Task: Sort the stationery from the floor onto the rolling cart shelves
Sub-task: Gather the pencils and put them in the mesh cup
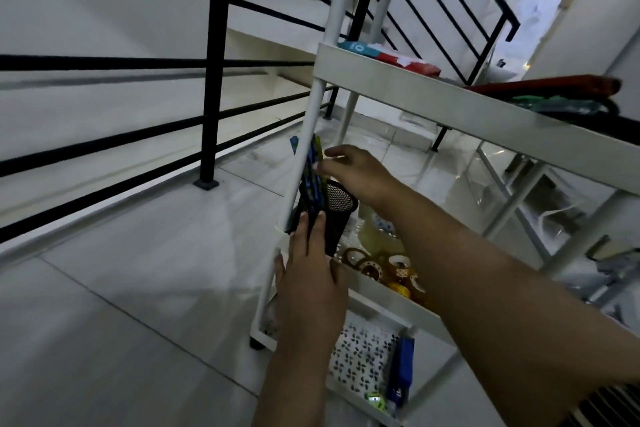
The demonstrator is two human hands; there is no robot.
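I count two hands, the left hand [308, 274] and the right hand [356, 172], on one mesh cup [337, 215] of several pens [313, 177]. Just right of the left hand lie about four tape rolls [381, 267]; below it I see one patterned notebook [360, 357].

White cart [408, 78]; black mesh cup [337, 215]; blue-green pens [313, 177]; leaf-patterned white notebook [360, 357]; black railing [216, 62].
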